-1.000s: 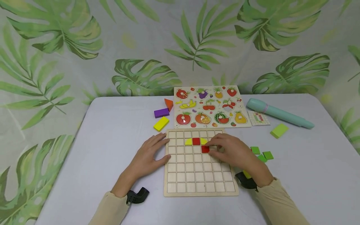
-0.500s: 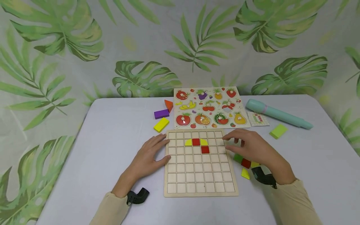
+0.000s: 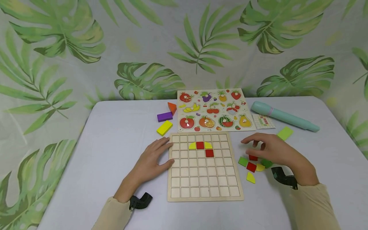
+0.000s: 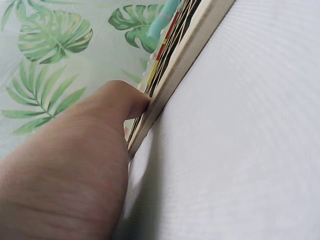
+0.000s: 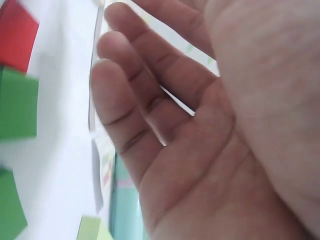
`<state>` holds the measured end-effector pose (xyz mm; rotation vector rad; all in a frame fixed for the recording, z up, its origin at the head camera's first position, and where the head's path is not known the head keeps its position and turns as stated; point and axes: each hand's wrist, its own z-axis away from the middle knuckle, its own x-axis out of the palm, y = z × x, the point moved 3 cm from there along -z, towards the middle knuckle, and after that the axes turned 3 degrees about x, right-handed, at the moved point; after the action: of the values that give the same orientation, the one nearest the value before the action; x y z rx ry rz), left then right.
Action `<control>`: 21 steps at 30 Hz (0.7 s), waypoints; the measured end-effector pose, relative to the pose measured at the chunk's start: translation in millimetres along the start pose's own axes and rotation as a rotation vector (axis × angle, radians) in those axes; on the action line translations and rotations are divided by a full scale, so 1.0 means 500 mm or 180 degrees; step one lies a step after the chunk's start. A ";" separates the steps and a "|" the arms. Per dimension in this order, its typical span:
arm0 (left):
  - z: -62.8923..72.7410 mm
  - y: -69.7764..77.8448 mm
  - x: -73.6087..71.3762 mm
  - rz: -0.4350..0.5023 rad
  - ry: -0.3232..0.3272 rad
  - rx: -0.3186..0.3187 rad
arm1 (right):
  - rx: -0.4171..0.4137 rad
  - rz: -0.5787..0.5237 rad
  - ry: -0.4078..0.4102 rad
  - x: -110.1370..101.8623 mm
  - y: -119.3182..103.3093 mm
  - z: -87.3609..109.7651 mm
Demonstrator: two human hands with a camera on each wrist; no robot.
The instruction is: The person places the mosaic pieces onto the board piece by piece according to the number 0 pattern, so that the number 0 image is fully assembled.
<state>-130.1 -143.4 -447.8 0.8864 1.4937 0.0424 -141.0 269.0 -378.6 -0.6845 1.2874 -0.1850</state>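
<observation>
A wooden grid board (image 3: 198,182) lies in the middle of the table. Near its top, a red square tile (image 3: 200,145) sits between two yellow quarter-round tiles (image 3: 192,146), and another red tile (image 3: 209,153) lies one row lower. My left hand (image 3: 150,158) rests against the board's left edge with its fingers spread; in the left wrist view the thumb (image 4: 132,100) touches that edge. Right of the board, my right hand (image 3: 273,148) hovers empty over loose tiles, fingers loosely bent. Among these are a green tile (image 3: 242,161), a red tile (image 3: 251,167) and a yellow quarter-round piece (image 3: 250,177).
Behind the grid stands a fruit peg puzzle (image 3: 202,110) lying flat, with a small pattern card (image 3: 264,121) and a teal tube-shaped object (image 3: 283,117) beside it. Purple (image 3: 164,117), yellow (image 3: 164,127) and orange blocks (image 3: 172,108) sit to the left, a light green block (image 3: 285,133) to the right.
My right hand has left the lower red tile on the board and moved right, over the loose tiles. The left hand has stayed at the board's edge.
</observation>
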 end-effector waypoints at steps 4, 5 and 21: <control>0.001 0.001 0.000 -0.0009 0.0002 0.0014 | 0.0074 -0.0104 -0.0099 -0.003 0.023 0.006; 0.001 0.001 -0.001 -0.0015 0.0001 0.0020 | 0.0089 -0.0131 -0.0121 -0.003 0.028 0.007; 0.001 0.001 -0.002 -0.0007 0.0005 0.0034 | 0.0156 -0.0289 -0.0488 0.009 0.071 0.012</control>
<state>-129.6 -143.5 -446.7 0.8935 1.4975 0.0337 -142.5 297.2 -401.9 -0.7021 1.1028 -0.2330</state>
